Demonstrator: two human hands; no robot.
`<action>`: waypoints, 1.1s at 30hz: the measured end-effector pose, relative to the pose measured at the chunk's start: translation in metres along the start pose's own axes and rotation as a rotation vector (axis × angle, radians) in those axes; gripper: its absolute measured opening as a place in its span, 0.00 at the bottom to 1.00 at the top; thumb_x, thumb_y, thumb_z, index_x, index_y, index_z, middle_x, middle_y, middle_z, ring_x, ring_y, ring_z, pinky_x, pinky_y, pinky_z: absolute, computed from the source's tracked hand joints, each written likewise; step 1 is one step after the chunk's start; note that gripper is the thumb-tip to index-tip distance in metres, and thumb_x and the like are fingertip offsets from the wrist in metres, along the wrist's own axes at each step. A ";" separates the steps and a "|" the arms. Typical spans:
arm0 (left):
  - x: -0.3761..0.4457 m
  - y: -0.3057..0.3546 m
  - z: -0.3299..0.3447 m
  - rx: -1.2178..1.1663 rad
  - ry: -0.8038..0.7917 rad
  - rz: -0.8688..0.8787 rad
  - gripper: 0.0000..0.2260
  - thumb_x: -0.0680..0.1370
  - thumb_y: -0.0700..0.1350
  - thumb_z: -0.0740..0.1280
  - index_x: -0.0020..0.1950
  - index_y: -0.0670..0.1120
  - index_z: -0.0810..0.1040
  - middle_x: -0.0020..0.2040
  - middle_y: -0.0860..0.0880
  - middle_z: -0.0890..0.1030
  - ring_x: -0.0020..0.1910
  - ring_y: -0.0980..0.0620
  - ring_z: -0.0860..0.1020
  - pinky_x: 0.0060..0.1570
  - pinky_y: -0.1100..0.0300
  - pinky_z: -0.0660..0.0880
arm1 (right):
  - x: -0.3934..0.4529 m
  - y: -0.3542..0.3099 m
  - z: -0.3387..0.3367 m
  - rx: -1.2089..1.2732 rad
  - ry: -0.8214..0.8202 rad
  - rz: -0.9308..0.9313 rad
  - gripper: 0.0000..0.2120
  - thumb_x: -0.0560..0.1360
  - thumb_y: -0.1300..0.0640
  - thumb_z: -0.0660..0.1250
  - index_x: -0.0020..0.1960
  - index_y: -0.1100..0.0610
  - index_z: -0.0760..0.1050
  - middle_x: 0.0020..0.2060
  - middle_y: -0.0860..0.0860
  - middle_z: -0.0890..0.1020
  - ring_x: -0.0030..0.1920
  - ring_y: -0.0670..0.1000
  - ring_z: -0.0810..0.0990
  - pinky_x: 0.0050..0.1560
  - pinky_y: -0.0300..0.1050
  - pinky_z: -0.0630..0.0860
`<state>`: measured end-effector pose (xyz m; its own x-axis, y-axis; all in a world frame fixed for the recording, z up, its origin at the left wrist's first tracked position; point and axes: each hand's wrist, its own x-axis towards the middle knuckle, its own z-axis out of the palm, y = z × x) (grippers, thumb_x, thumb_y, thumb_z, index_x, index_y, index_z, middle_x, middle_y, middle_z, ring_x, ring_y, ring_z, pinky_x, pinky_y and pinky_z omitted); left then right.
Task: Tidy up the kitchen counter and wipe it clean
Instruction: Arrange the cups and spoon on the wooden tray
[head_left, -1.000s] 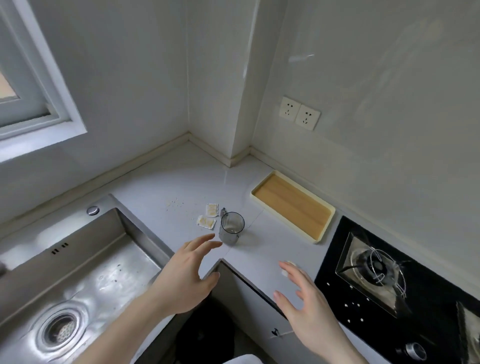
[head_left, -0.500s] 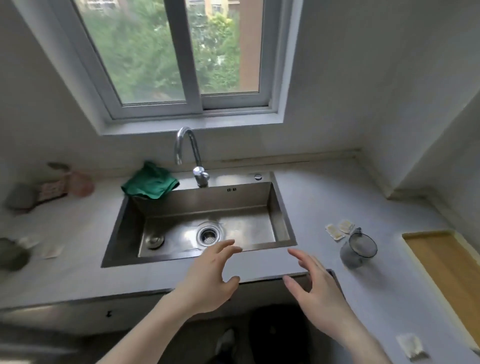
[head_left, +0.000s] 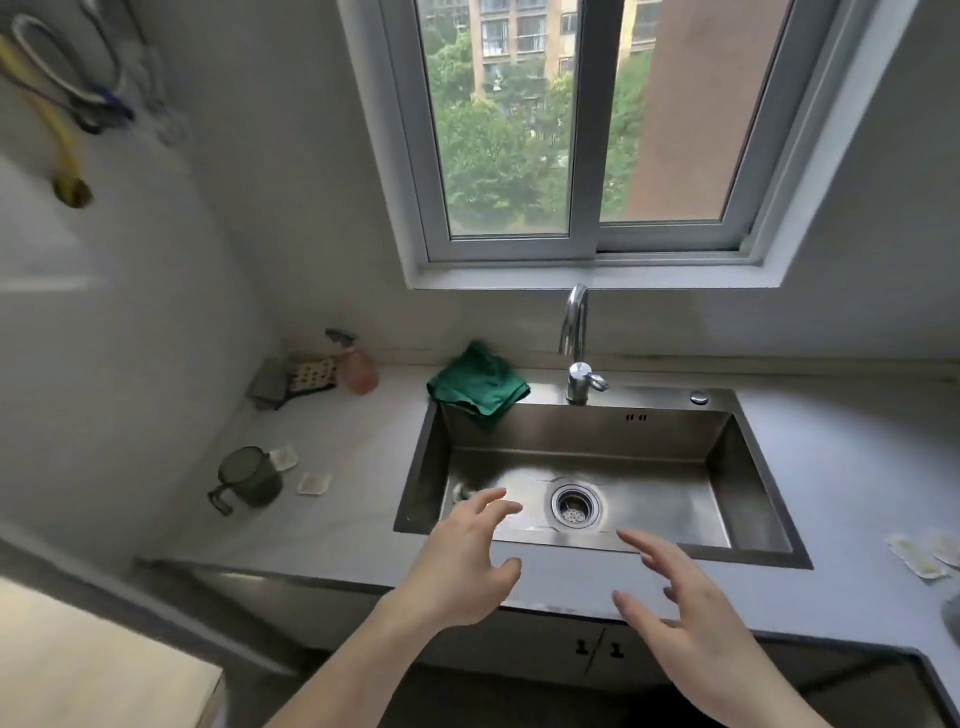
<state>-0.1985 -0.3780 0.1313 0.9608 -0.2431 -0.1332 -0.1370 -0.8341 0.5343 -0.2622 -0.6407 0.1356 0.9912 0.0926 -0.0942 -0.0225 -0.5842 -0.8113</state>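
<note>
Hands: left hand (head_left: 462, 566) and right hand (head_left: 685, 618) both spread loose over the counter's front edge, grasping nothing.
Sink: stainless steel basin (head_left: 722, 457), only a round drain strainer (head_left: 575, 507) inside.
Cloth: crumpled green cloth (head_left: 478, 387) draped on the basin's back-left corner.
Mug: dark green lidded mug (head_left: 249, 480) upright on the grey counter (head_left: 353, 441) (contents hidden), small white packets (head_left: 314, 483) beside it.

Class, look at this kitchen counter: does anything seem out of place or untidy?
Yes. A green cloth lies crumpled over the sink corner, and small packets lie scattered beside a dark cup on the counter.
</note>
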 end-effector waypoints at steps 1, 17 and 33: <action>0.004 -0.018 -0.009 0.007 0.002 -0.014 0.27 0.78 0.56 0.68 0.76 0.63 0.65 0.78 0.65 0.59 0.76 0.58 0.63 0.76 0.56 0.65 | 0.009 -0.008 0.013 0.005 0.008 -0.002 0.25 0.77 0.45 0.70 0.68 0.28 0.65 0.66 0.23 0.67 0.67 0.29 0.67 0.70 0.44 0.70; 0.051 -0.423 -0.152 0.013 0.252 -0.735 0.34 0.73 0.51 0.74 0.76 0.43 0.67 0.74 0.38 0.67 0.72 0.36 0.66 0.72 0.45 0.64 | 0.121 -0.134 0.210 -0.004 -0.016 -0.013 0.24 0.78 0.46 0.69 0.70 0.31 0.65 0.67 0.25 0.67 0.69 0.30 0.65 0.71 0.39 0.66; 0.060 -0.512 -0.138 -0.414 0.159 -0.907 0.12 0.82 0.47 0.68 0.53 0.38 0.84 0.43 0.41 0.86 0.47 0.40 0.83 0.52 0.45 0.82 | 0.090 -0.135 0.240 0.014 0.071 0.157 0.25 0.78 0.48 0.70 0.69 0.32 0.66 0.66 0.25 0.69 0.67 0.34 0.70 0.64 0.37 0.69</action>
<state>-0.0376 0.1032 -0.0354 0.6857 0.4918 -0.5366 0.7270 -0.4263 0.5383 -0.2012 -0.3601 0.0978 0.9820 -0.0564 -0.1804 -0.1796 -0.5758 -0.7976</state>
